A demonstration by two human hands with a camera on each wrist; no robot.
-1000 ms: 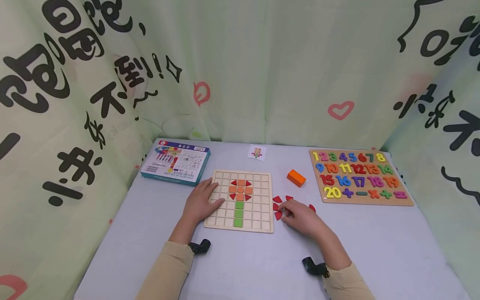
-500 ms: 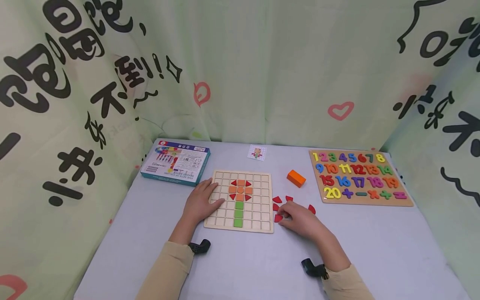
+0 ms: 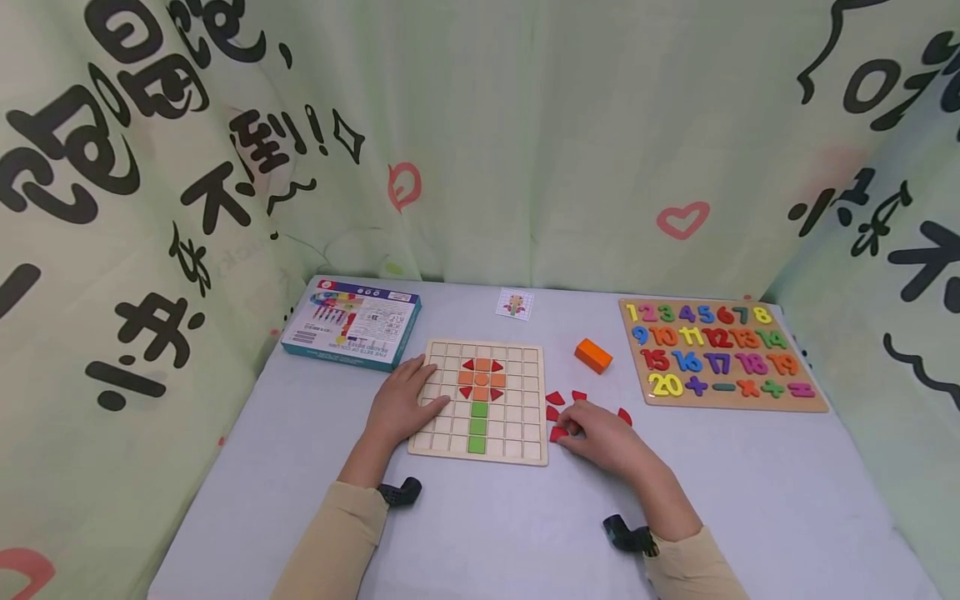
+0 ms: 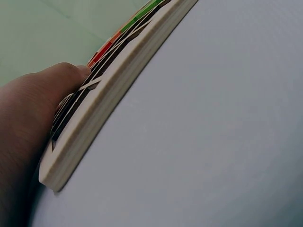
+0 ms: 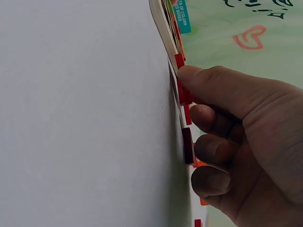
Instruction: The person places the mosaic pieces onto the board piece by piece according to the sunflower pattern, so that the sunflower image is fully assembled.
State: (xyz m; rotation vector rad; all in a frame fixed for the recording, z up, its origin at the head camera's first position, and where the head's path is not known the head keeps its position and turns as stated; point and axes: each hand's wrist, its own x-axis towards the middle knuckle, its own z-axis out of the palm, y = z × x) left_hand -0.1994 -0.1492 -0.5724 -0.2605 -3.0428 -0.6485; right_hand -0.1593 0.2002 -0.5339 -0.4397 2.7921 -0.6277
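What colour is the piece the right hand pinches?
Red; clearest in the right wrist view.

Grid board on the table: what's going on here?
A person is filling a wooden grid board with coloured tiles; an orange, red and green flower shape is laid out on it. The left hand rests flat on the board's left edge. The right hand pinches one red piece among several loose red pieces on the table just right of the board.
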